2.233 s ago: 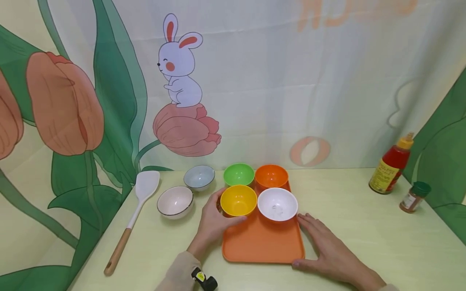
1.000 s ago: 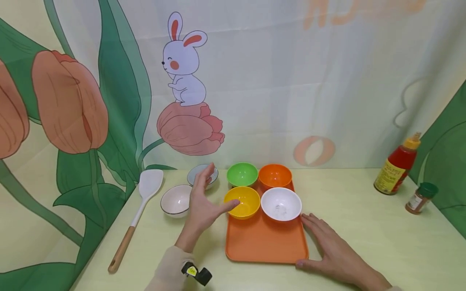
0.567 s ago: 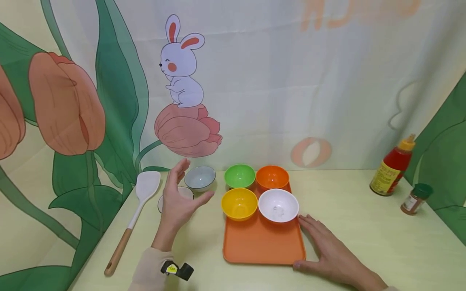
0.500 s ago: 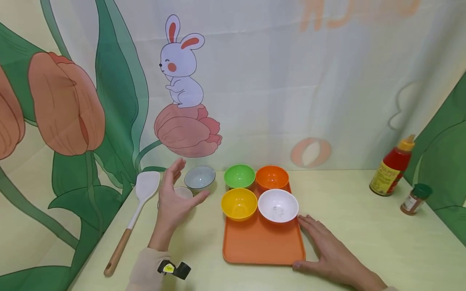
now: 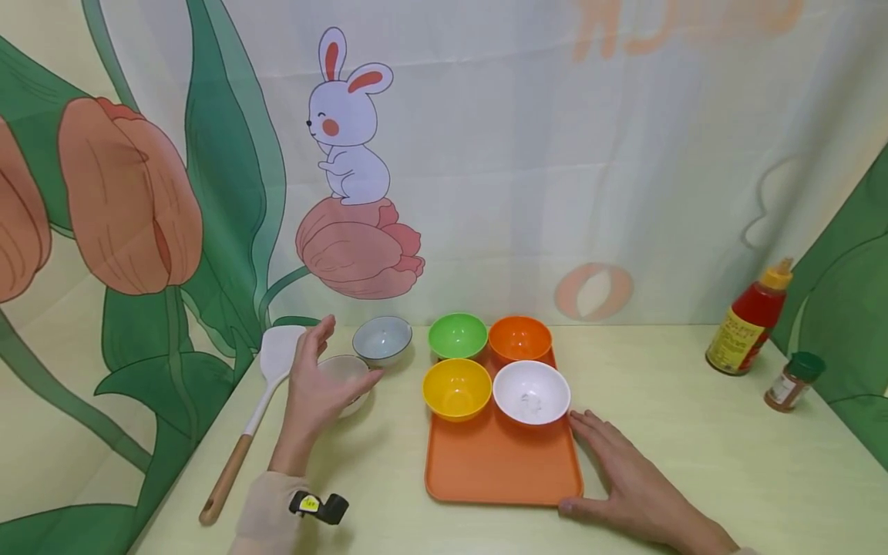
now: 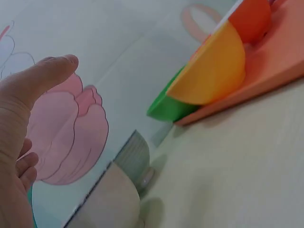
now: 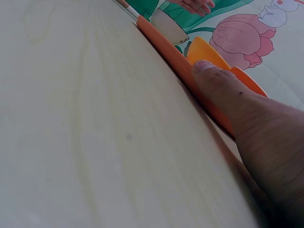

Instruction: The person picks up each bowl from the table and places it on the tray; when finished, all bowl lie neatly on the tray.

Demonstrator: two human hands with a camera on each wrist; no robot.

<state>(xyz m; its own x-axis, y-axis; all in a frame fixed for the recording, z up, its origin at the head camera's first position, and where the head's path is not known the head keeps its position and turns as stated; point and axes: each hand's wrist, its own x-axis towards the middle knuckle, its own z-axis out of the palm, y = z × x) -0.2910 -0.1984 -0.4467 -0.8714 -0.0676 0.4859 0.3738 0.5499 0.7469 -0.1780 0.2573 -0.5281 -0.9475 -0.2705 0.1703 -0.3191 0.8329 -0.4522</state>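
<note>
"judging by how things lie, how much is done?"

"a good part, i'd say. four bowls stand on the orange tray (image 5: 502, 466), centre of the frame: the green bowl (image 5: 458, 337) and orange bowl (image 5: 520, 338) at the back, the yellow bowl (image 5: 456, 391) and white bowl (image 5: 531, 393) in front of them."

"and what's left?"

"two are off the tray, on the table (image 5: 659, 385) left of centre: the grey-blue bowl (image 5: 382, 339) and, further left and nearer, the cream bowl (image 5: 343, 370). i'd count those as not yet dealt with."

"is either one held?"

"no. the left hand (image 5: 315, 397) is just beside the cream bowl, partly hiding it, thumb and fingers well apart, clamped on nothing."

"the other?"

"the right hand (image 5: 627, 478) rests at the tray's right edge, thumb by its lower right corner, thumb and fingers spread, not wrapped round anything."
</note>
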